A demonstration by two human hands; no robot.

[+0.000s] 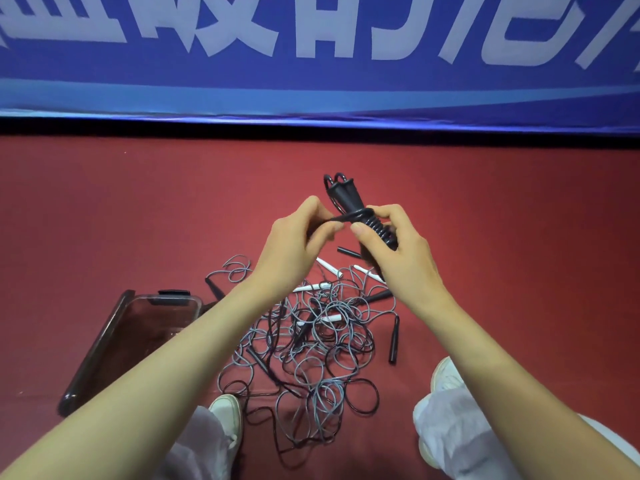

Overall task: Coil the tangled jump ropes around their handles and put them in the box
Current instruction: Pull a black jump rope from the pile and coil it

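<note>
My right hand [391,247] grips a pair of black jump-rope handles [346,199] held together, tips pointing away, with black rope wound in several turns around them. My left hand [298,237] pinches the free end of that black rope [341,218] right beside the handles. Below my hands a tangled pile of grey and black ropes [311,348] lies on the red floor, with white handles [317,287] and black handles [394,339] mixed in. A clear plastic box [114,341] with dark rims sits on the floor to the left, partly hidden by my left forearm.
A blue banner [311,64] with white characters stands across the far side of the red floor [138,202]. My two white shoes [227,414] and light trouser legs [446,420] flank the near end of the pile.
</note>
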